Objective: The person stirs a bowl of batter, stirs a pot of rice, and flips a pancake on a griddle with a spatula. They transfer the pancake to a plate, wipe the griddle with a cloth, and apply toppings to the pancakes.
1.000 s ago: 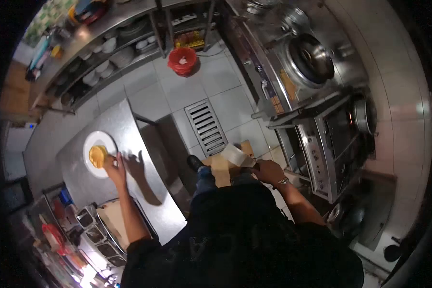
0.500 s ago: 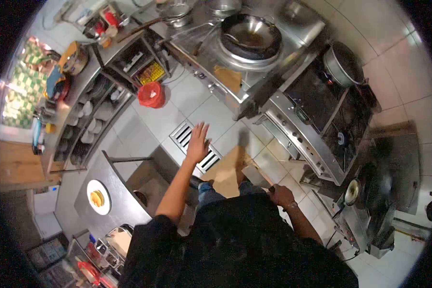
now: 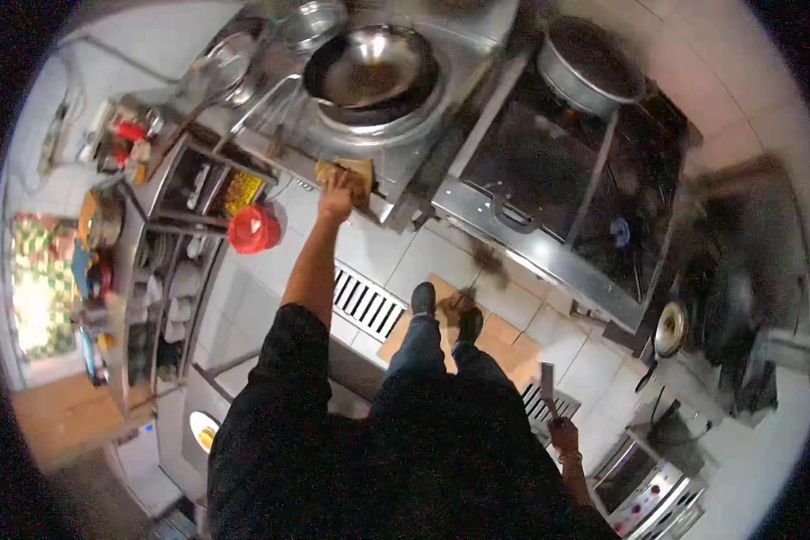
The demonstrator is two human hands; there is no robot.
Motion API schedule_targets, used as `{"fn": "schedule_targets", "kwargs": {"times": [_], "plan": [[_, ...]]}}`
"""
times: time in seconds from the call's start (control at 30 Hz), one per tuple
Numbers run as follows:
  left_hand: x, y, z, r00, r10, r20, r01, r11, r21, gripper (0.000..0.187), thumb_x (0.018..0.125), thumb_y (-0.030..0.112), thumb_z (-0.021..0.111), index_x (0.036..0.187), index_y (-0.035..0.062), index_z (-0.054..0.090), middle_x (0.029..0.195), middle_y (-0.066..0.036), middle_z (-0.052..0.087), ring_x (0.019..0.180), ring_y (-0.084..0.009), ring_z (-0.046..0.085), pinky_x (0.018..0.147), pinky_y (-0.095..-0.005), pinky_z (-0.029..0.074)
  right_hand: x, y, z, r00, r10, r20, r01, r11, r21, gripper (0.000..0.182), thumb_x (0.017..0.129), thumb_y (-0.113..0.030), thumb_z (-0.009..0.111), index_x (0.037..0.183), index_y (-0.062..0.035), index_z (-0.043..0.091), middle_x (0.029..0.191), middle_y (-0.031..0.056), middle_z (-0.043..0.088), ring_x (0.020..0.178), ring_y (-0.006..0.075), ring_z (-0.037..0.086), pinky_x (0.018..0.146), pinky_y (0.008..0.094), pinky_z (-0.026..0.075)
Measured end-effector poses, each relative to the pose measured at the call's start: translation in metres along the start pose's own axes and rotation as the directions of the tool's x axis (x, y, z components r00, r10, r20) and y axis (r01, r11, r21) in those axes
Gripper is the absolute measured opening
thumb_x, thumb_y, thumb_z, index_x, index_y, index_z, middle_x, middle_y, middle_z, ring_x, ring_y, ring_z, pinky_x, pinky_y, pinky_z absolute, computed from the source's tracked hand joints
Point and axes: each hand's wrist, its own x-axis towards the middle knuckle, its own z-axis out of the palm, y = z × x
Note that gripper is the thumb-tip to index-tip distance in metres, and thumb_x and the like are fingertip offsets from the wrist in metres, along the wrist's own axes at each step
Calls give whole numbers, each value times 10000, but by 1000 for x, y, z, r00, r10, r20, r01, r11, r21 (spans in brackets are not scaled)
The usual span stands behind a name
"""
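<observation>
My left hand (image 3: 337,194) reaches to the front edge of the steel wok stove (image 3: 288,166), its fingers closed over a yellow-brown cloth (image 3: 358,169) there. Low on the right side, my right hand (image 3: 562,436) is closed around the handle of a cleaver (image 3: 547,382). Its flat metal blade points away from me, seen at a narrow angle. A dark wok (image 3: 369,67) sits on the ring burner beyond the cloth, with a little liquid or shine at its bottom.
To the right is a range (image 3: 531,162) carrying a large pot (image 3: 585,72). A red bin (image 3: 254,229) stands by a dish shelf (image 3: 175,297). A floor drain grate (image 3: 369,301) and cardboard (image 3: 508,346) lie near my feet. A plate of food (image 3: 203,432) rests on the left table.
My left hand has moved from open air over the floor onto the cloth and closed on it. My right hand with the cleaver has shifted lower and right. The view has moved toward the stove.
</observation>
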Motion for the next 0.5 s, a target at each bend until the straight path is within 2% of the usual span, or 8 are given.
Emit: {"fn": "schedule_targets", "kwargs": {"times": [0.03,0.1,0.13,0.2,0.27,0.3,0.4,0.5], "plan": [[10,-11,14,967,31,-252,-94,965,-244,403,878,235,466,1259,117,521,1449,-78,342,1333,-293,313,1090,-447,249,-19,-1,6,974,220,-45,-206,957,205,266,769,-268,702,773,-39,566,705,164,600,644,378,585,594,460,476],[-2,-21,-28,952,-188,-239,-19,748,-664,287,913,230,452,1112,73,586,1202,-80,571,1086,-263,545,920,-412,420,-55,-3,27,917,395,-64,-364,890,274,260,778,-278,685,778,-43,573,717,160,605,649,370,588,591,454,479],[-3,-22,-35,954,-176,-243,-30,751,-660,287,913,230,452,1112,73,586,1202,-80,571,1086,-263,545,920,-412,420,-72,-4,40,887,455,-71,-418,861,291,258,782,-284,676,781,-46,576,723,158,608,651,367,590,589,452,481],[-6,-24,-48,806,-585,-90,-129,-26,-991,278,953,264,429,1078,60,571,961,-30,633,848,-206,599,733,-363,467,-98,-10,68,853,515,-80,-474,830,295,256,790,-295,659,786,-50,582,735,155,614,657,359,594,586,446,484],[-34,-15,-83,895,-446,-26,-335,-632,-699,318,973,312,413,1107,62,556,972,-39,618,887,-163,592,738,-322,465,-113,-20,96,824,559,-94,-509,802,313,256,799,-306,641,792,-55,589,747,151,619,662,352,598,583,441,488],[-27,-24,-46,963,-267,36,-204,-810,-549,371,964,352,440,1150,44,533,1081,-73,604,966,-192,592,821,-340,473,-115,-27,106,816,569,-96,-516,795,319,257,803,-311,633,794,-57,592,753,150,622,665,348,600,581,438,489],[-92,33,-130,995,-30,98,4,-944,-330,454,942,397,478,1232,48,484,1206,-90,559,1061,-235,568,911,-356,465,-114,-37,135,799,590,-114,-527,779,340,264,816,-327,607,802,-64,601,771,144,630,672,337,606,576,431,494],[-109,84,-102,930,236,281,336,-856,-394,438,927,396,512,1219,70,509,1195,-101,570,1052,-262,574,874,-378,495,-97,-43,152,808,574,-136,-500,789,358,275,828,-344,581,810,-71,611,790,139,638,680,326,611,571,423,499]]}}
